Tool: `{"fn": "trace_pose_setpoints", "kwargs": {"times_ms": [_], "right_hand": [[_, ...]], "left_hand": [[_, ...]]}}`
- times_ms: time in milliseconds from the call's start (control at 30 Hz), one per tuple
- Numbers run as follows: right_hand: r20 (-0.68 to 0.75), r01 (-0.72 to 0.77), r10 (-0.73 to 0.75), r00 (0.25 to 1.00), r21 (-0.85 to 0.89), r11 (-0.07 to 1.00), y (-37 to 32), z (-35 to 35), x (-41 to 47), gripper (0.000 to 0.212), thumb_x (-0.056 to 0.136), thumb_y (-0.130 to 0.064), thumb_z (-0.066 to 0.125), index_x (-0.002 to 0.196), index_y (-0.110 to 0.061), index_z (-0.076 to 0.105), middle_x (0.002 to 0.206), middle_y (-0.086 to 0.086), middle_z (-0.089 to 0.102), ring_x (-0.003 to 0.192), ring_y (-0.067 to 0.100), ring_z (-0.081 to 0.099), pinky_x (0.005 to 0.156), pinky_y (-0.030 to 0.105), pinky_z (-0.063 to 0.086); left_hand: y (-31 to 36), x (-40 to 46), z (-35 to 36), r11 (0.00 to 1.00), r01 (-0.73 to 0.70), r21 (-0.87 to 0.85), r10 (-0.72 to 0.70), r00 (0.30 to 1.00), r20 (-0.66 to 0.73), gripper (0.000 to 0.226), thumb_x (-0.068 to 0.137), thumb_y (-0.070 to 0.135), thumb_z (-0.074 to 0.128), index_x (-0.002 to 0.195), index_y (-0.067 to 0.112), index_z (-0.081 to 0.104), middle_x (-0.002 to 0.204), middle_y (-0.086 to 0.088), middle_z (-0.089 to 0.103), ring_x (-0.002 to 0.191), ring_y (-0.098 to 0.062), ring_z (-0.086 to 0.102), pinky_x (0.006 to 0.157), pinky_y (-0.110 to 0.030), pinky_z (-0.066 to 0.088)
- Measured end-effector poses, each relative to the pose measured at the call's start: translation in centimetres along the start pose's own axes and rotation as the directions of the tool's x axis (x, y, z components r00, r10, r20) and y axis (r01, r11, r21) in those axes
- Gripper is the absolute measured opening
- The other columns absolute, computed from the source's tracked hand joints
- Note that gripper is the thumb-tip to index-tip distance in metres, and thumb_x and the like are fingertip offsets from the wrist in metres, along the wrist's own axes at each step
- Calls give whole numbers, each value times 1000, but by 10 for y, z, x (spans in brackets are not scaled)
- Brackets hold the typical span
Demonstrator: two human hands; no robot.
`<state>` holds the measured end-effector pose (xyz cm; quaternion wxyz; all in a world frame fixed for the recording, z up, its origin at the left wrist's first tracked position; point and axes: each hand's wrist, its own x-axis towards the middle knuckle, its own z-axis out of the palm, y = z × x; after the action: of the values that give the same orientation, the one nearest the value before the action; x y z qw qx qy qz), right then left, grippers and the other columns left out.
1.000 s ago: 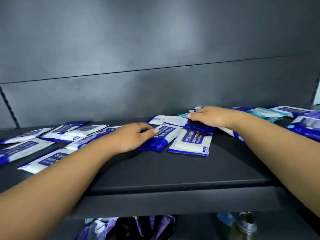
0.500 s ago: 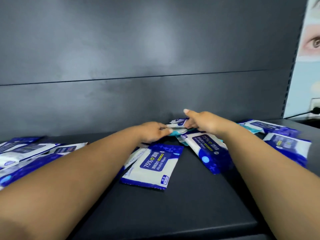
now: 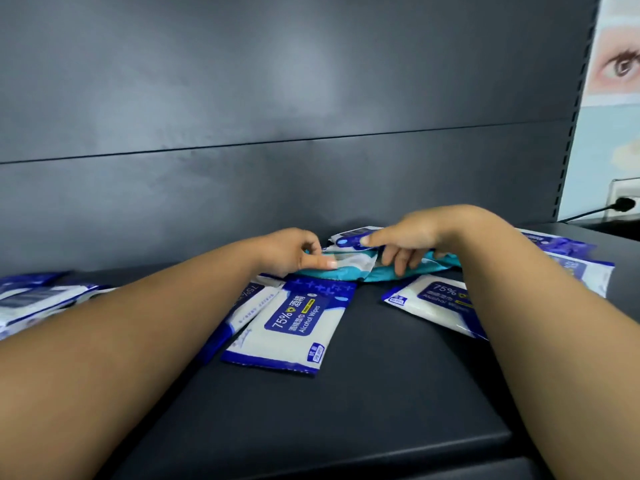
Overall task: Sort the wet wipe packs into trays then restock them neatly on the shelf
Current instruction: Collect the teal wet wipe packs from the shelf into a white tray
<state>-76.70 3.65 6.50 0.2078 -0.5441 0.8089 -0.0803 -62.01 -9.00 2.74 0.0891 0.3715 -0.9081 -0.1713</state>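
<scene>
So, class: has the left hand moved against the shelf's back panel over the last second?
Yes. The left hand has gone back towards the back panel, past the blue alcohol wipes pack, and now pinches the teal pack.

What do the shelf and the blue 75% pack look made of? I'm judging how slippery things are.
Shelf: looks like painted sheet metal, dark grey and matte; soft dull reflections, a folded front edge.
Blue pack: seems a thin plastic film pouch, glossy and printed; it shows sheen, a sealed flat edge and slight puffiness. Probably slides easily on the shelf.
</scene>
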Motion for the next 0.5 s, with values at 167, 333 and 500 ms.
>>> {"fn": "trace_pose_setpoints", "kwargs": {"times_ms": [167, 333, 500], "right_hand": [[-63, -16, 21, 998, 77, 997, 3, 2, 6, 70, 91, -61, 29, 136, -9, 41, 111, 11, 56, 103, 26, 50, 95, 37, 37], [-70, -6, 15, 997, 123, 992, 4, 5, 3, 70, 91, -64, 27, 146, -21, 28, 151, 8, 28, 136, 25, 30, 106, 33, 25], [-72, 34, -21, 997, 183, 983, 10, 13, 5, 61, 91, -64, 27, 142, -32, 33, 149, -2, 32, 137, 17, 28, 108, 29, 18]], "left_hand": [[1, 8, 4, 989, 98, 114, -116, 979, 168, 79, 81, 64, 48, 144, 20, 28, 148, 1, 33, 134, -17, 34, 111, -34, 26], [10, 16, -2, 961, 107, 256, -157, 970, 183, 77, 70, 71, 52, 122, 15, 49, 119, -1, 55, 101, -19, 52, 90, -30, 41], [14, 12, -24, 967, 107, 232, -121, 991, 49, 56, 72, 56, 66, 106, 12, 56, 99, 0, 57, 91, -19, 54, 77, -27, 44]]}}
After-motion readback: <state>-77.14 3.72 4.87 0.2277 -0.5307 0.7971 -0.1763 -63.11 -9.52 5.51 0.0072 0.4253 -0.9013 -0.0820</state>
